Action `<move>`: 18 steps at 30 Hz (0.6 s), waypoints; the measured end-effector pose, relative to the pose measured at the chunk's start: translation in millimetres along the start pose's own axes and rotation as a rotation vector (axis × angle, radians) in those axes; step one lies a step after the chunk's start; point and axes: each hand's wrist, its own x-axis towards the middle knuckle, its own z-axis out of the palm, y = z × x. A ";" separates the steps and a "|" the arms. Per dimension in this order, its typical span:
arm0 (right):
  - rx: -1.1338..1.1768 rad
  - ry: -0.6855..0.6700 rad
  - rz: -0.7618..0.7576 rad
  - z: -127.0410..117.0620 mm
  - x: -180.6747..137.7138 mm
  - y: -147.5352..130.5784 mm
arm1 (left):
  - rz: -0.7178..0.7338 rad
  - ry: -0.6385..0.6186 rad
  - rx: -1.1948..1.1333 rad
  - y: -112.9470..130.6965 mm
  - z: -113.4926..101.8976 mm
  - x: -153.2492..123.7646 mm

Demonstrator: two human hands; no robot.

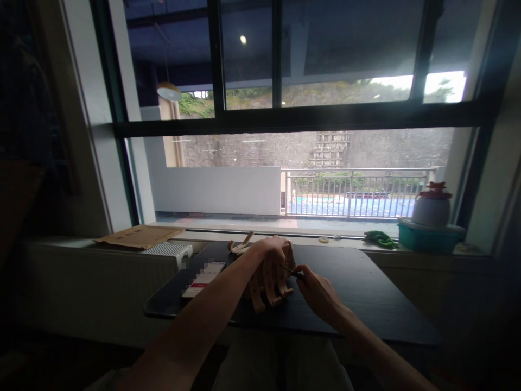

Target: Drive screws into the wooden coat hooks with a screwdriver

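Observation:
A brown wooden rack with several curved hooks [268, 285] is propped on the dark table, its hook ends toward me. My left hand [273, 247] is closed over its upper edge, and some of the fingers are hidden behind the wood. In my right hand [311, 283] is a screwdriver [298, 275] with a dark handle. Its thin shaft points left, with the tip at or close to the rack's right side; I cannot tell whether it touches a screw. Behind my left wrist lie loose curved wooden pieces [240, 245].
On the black table [345, 293], a printed sheet or booklet [204, 278] lies left of my forearm. A brown envelope [140, 236] rests beyond a white radiator [165, 251]. The sill holds a green cloth [381, 239], a teal box [427, 237] and a red-topped container [433, 209].

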 end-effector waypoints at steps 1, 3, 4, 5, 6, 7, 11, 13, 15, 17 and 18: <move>0.011 -0.002 0.013 0.8 0.9 1.3 | -0.008 0.001 0.014 0.9 0.2 -0.4; 0.025 -0.007 0.030 1.8 3.1 3.6 | -0.027 0.005 0.041 2.3 0.5 -1.1; 0.024 -0.009 0.033 1.7 4.1 4.3 | -0.036 0.008 0.052 2.8 0.7 -1.4; 0.018 -0.010 0.032 1.1 5.0 4.5 | -0.044 0.012 0.060 3.2 0.8 -1.6; 0.005 -0.010 0.029 -0.1 5.6 4.3 | -0.053 0.017 0.065 3.5 1.0 -1.9; -0.013 -0.006 0.020 -1.8 6.0 3.4 | -0.060 0.022 0.066 3.8 1.1 -2.3; -0.118 0.011 -0.068 -10.4 6.3 -3.8 | -0.082 0.044 0.045 5.3 1.3 -5.8; -0.174 0.009 -0.122 -12.7 6.6 -7.8 | -0.088 0.055 0.029 6.6 1.5 -8.7; -0.221 0.007 -0.155 -12.4 7.1 -10.7 | -0.094 0.070 0.012 7.8 2.0 -11.8; -0.255 0.012 -0.170 -10.7 7.6 -12.1 | -0.103 0.097 -0.004 8.6 3.1 -14.3; -0.266 0.015 -0.175 -9.6 7.6 -12.1 | -0.110 0.117 -0.012 8.8 3.9 -15.1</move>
